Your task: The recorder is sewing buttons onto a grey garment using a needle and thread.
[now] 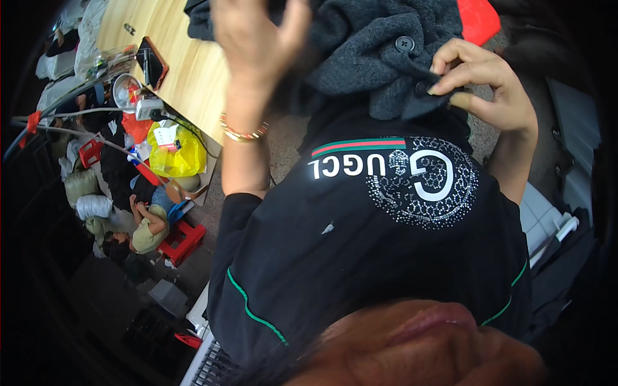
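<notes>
A dark grey woolly garment with dark buttons (pixel 353 61) lies bunched across my lap at the top of the head view. My right hand (pixel 486 83) pinches its edge between thumb and fingers, close to a small dark button. Another round button (pixel 404 44) shows a little farther up the cloth. To the left, my left hand (pixel 257 45) is raised at the garment's left part, blurred by motion. Its thumb stands apart from the palm, and the fingertips run out of the picture. I see nothing held in it.
A light wooden table (pixel 193 71) stands at the left with a phone (pixel 152 63) on it. Beside it hangs a yellow plastic bag (pixel 177 151) near a white power strip (pixel 149 108). Farther left, a person (pixel 148 228) sits by a red stool (pixel 182 243).
</notes>
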Demonstrator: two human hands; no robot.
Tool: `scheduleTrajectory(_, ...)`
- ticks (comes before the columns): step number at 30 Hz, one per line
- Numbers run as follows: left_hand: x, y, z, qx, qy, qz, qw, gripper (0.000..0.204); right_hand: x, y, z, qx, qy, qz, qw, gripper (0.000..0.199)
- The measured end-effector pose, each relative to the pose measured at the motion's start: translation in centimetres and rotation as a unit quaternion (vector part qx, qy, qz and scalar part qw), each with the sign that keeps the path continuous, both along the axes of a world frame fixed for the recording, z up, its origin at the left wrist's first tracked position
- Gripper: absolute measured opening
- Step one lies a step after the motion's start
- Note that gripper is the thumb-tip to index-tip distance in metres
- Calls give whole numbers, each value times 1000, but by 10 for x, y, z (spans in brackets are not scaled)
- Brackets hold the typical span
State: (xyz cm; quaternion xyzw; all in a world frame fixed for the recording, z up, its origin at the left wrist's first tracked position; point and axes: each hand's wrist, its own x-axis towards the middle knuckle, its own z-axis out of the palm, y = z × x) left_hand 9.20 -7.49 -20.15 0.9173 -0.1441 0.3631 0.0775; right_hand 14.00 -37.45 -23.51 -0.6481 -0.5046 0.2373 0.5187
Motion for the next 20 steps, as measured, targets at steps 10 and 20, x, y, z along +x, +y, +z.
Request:
scheduleTrajectory(10,69,63,-46,-203,329,-4,922,59,-19,-13,12,20,300,-261,917,73)
scheduleTrajectory(20,9,13,47,-253,-109,-304,912,37,-8,44,44,15,30,-195,980,118)
